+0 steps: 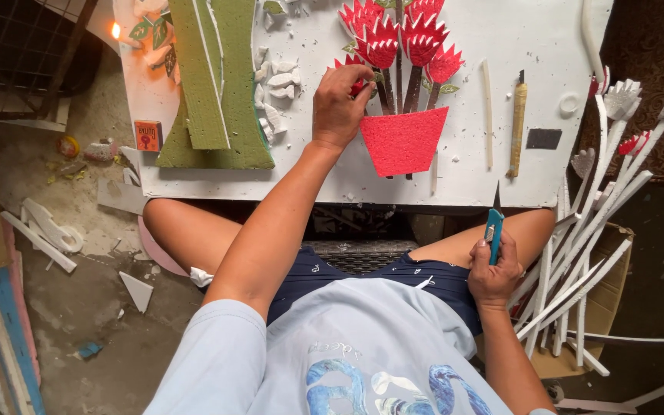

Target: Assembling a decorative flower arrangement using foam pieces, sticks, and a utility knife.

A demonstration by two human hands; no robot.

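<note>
L grip (337, 104) pinches red foam flower (356, 83); R grip (493, 269) holds teal cutter (493, 230).

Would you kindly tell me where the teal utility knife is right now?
In the head view, the teal utility knife is at lower right, gripped blade-up in the right hand above the person's right thigh, just below the white board's near edge.

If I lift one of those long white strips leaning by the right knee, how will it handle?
The white strips are probably very light: they look like cut foam. Long and thin, they may flex or snap if gripped at one end. Loosely stacked in the cardboard box, their neighbours could shift.
</note>
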